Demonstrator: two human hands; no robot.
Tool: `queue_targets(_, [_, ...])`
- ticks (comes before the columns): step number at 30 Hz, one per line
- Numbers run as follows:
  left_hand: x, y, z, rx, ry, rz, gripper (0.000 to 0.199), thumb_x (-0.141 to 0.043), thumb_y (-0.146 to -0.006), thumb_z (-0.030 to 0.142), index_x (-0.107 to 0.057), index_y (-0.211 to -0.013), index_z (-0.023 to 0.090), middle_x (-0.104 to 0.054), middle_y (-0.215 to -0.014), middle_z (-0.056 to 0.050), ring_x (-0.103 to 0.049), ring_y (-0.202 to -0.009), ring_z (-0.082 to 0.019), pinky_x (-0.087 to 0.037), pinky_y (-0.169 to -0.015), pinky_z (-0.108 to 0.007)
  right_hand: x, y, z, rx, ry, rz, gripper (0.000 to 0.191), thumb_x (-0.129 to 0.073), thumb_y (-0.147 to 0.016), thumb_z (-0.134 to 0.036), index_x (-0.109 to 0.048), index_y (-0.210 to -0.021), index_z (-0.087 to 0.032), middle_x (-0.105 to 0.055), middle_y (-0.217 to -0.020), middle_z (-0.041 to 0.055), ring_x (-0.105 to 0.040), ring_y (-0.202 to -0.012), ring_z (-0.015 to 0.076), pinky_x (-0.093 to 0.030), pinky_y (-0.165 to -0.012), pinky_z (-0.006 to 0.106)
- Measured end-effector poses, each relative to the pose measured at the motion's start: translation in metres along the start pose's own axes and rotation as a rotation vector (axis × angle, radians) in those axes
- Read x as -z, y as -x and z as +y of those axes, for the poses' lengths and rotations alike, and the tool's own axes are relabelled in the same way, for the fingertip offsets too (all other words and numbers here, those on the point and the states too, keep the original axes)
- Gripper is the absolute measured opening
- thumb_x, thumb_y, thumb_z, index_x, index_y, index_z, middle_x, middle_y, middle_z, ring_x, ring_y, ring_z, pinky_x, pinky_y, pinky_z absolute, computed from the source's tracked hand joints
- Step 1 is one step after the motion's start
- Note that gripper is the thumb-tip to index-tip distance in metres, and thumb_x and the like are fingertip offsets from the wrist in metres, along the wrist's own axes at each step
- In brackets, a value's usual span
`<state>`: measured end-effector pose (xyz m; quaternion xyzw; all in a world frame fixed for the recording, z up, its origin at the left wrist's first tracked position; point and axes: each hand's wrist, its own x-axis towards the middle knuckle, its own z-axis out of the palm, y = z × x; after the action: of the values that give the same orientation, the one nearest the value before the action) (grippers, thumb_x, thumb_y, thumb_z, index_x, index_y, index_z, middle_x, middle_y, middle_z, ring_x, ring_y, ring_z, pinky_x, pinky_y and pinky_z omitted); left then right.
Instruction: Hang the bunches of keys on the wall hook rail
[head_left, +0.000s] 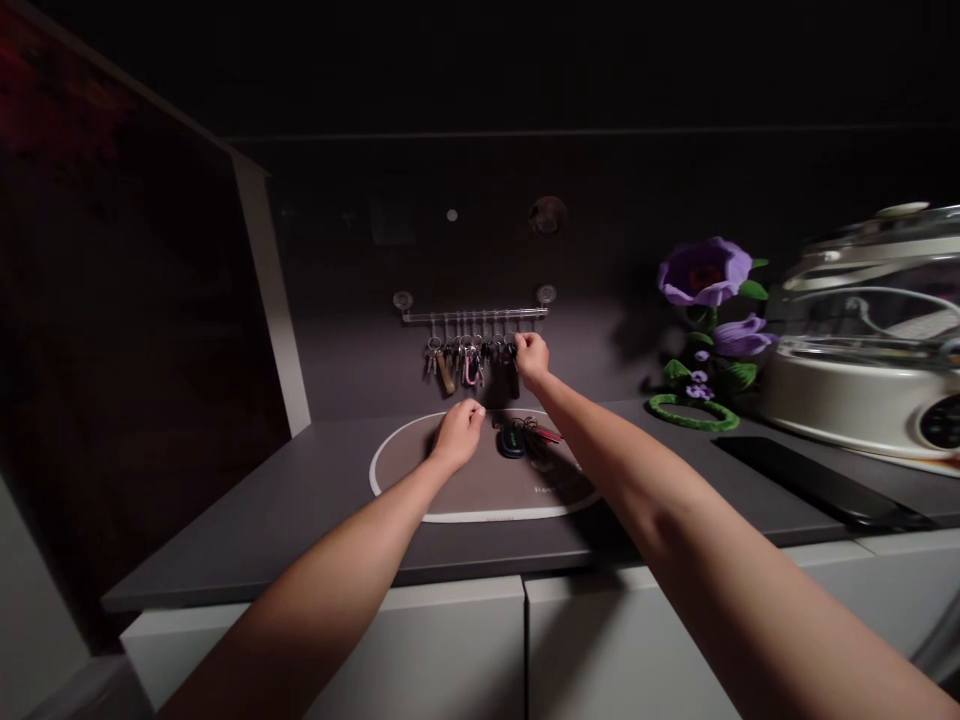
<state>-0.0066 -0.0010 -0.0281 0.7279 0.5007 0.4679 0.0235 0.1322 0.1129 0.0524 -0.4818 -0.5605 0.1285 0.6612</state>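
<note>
A clear rail point(476, 316) with a row of hooks is fixed to the dark wall, and several bunches of keys point(469, 362) hang from it, one with a brown fob and one with a pink clip. My right hand point(532, 358) is at the rail's right end, its fingers pinched at a key ring point(510, 339) with a dark piece hanging below. Lower down, my left hand point(460, 432) hovers over or rests on an oval mat point(405, 470), fingers curled closed; what they hold, if anything, is hidden. Between the hands, a black key fob point(512, 441) lies on the mat with red-and-dark keys point(541, 432).
To the right stand a purple artificial flower point(705, 275) with a green ring base and a white appliance point(847, 385) with a clear top. A flat black object point(821, 482) lies in front of them on the grey countertop point(300, 520). White cabinet doors point(450, 640) are below.
</note>
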Motion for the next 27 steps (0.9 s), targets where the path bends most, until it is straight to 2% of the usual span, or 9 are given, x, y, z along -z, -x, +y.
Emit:
queue_targets(13, [-0.001, 0.0, -0.002, -0.003, 0.027, -0.011, 0.016, -0.04, -0.082, 0.022, -0.052, -0.072, 0.017, -0.057, -0.071, -0.002, -0.051, -0.07, -0.014, -0.038, -0.068, -0.025, 0.003, 0.0, 0.006, -0.002, 0.006, -0.064, 0.027, -0.044, -0.078, -0.035, -0.059, -0.085, -0.013, -0.063, -0.086, 0.0069, -0.054, -0.077, 0.0143, -0.039, -0.075, 0.026])
queue_targets(22, [-0.001, 0.0, -0.004, -0.01, 0.026, -0.003, 0.015, -0.041, -0.081, 0.02, -0.054, -0.074, 0.016, -0.059, -0.074, -0.002, -0.052, -0.071, -0.014, -0.04, -0.071, -0.026, 0.01, -0.001, 0.01, 0.017, -0.008, -0.128, 0.021, -0.045, -0.075, -0.028, -0.058, -0.085, -0.015, -0.062, -0.086, 0.0044, -0.053, -0.077, 0.013, -0.04, -0.079, 0.026])
queue_targets(27, [-0.001, -0.001, -0.004, -0.008, 0.024, -0.012, 0.015, -0.041, -0.08, 0.018, -0.055, -0.074, 0.016, -0.059, -0.074, -0.003, -0.053, -0.072, -0.014, -0.041, -0.071, -0.026, 0.016, 0.002, 0.007, 0.05, 0.0, -0.175, 0.022, -0.047, -0.075, -0.025, -0.058, -0.091, -0.014, -0.063, -0.094, 0.007, -0.055, -0.084, 0.0136, -0.04, -0.083, 0.027])
